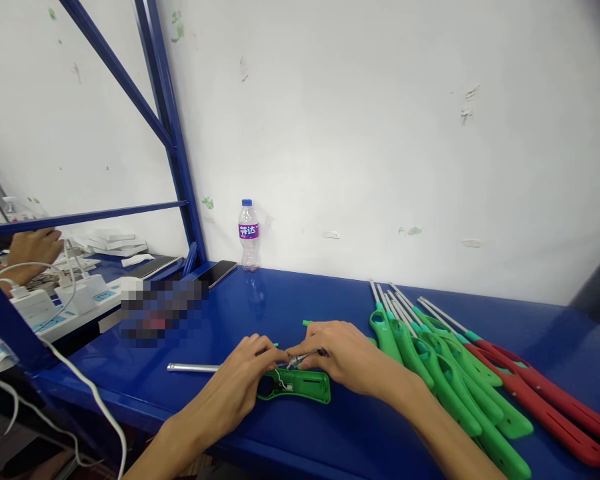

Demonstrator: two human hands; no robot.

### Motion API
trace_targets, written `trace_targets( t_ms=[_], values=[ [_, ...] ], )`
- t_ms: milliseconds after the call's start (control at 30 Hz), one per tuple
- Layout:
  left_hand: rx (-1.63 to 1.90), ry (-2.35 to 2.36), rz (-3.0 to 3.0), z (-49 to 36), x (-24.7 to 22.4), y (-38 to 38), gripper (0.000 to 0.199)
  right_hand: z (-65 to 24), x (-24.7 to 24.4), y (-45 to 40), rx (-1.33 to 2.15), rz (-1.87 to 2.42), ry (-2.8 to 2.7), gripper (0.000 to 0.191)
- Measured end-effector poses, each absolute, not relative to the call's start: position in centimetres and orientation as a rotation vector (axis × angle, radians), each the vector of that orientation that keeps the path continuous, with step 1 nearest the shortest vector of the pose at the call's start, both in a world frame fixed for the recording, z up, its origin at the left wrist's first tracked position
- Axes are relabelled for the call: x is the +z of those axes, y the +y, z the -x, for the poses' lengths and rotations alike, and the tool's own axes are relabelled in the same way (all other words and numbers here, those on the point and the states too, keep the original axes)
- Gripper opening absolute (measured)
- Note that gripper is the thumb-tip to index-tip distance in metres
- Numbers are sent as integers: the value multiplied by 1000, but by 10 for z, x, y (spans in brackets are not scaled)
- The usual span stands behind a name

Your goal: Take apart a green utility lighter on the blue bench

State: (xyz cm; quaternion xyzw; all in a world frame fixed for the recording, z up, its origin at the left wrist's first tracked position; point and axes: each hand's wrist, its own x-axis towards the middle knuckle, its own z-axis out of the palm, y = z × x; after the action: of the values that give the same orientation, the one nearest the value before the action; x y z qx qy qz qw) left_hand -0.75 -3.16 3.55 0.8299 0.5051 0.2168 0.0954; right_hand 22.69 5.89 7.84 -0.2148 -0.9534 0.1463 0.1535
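Note:
An opened green lighter shell [307, 387] lies on the blue table with its hollow side up, a white wire inside it. My left hand [250, 370] rests over the shell's left end, fingers bent together near the wire; what they grip is hidden. A metal tube [193, 368] sticks out to the left from under this hand. Above the shell, my right hand [335, 350] pinches a small metallic part [300, 360] between thumb and fingers. The fingertips of both hands nearly meet there. Small green pieces show just behind the hands.
Several green lighters [445, 373] and red lighters [545, 407] with metal tubes lie at the right. A bottle [249, 237] and a phone [217, 273] are near the wall. At the left are a blue frame [173, 147], power strips, white cables and another person's hand [35, 250].

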Motion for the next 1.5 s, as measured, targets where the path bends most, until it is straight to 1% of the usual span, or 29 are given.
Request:
trace_targets(
  t_ms=[100,167,233,367,533,633,733,833,1000,1133,1333,1500],
  values=[
    [612,1542,-2473,9,33,-31,63,-236,84,63,400,638,-2684,38],
    [620,1568,-2470,9,32,-30,68,-243,90,66,418,658,-2611,38],
    [670,1581,-2460,8,31,-29,64,-247,93,68,433,679,-2552,36],
    [816,1620,-2447,4,32,-28,42,-241,87,67,381,729,-2578,28],
    [894,1641,-2442,1,36,-27,23,-225,74,62,416,677,-2667,32],
    [899,1630,-2453,0,37,-28,15,-222,74,58,425,656,-2655,22],
    [918,1597,-2471,0,37,-29,13,-222,78,55,417,652,-2637,15],
    [945,1568,-2489,0,37,-27,12,-222,80,54,411,636,-2636,15],
    [971,1523,-2520,2,35,-26,17,-222,79,55,412,612,-2641,17],
    [950,1520,-2528,2,35,-28,23,-223,81,54,456,608,-2633,14],
    [971,1563,-2484,-2,39,-30,21,-224,84,52,442,656,-2616,14],
    [956,1593,-2461,-3,39,-30,23,-223,83,53,403,679,-2622,16]
  ],
)
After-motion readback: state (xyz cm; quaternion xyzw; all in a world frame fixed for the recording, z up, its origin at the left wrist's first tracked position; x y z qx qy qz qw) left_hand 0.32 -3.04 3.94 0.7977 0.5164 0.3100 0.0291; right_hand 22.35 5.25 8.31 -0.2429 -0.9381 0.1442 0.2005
